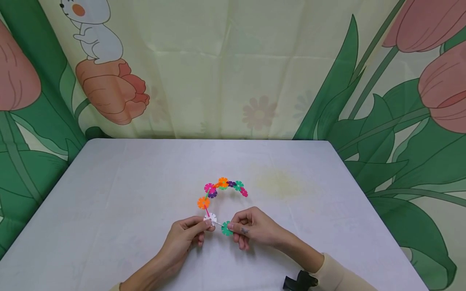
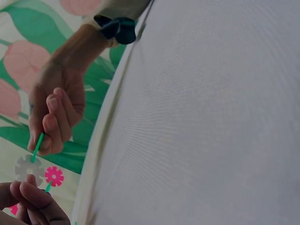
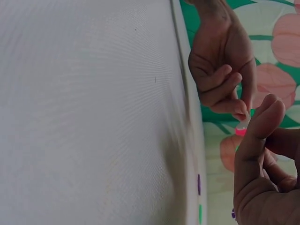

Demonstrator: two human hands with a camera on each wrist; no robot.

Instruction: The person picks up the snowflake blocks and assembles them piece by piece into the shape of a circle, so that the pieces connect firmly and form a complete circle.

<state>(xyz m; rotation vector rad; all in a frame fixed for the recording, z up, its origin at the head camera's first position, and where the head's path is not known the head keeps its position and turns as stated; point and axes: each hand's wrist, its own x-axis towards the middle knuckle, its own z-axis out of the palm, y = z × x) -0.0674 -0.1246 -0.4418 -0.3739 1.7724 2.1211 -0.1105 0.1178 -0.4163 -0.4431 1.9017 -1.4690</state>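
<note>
A chain of notched, flower-shaped plastic discs curves over the white table. My left hand (image 1: 183,238) pinches the white disc (image 1: 212,218) between thumb and fingers, at the chain's near end. Joined to its right side is a green disc (image 1: 226,228), pinched at its right edge by my right hand (image 1: 256,227). Beyond the white disc come an orange disc (image 1: 203,203), a pink disc (image 1: 209,188) and several others, ending in a pink disc (image 1: 244,192). In the left wrist view the green disc (image 2: 37,147) appears edge-on, set against the white one. My right hand's fingers mostly hide the discs in the right wrist view.
The table (image 1: 109,194) has a white cover with a faint yellowish stain (image 1: 280,184) right of the chain. A black strap (image 1: 300,281) sits by the right sleeve. Printed cloth with tulips and a rabbit (image 1: 100,38) hangs behind the far edge.
</note>
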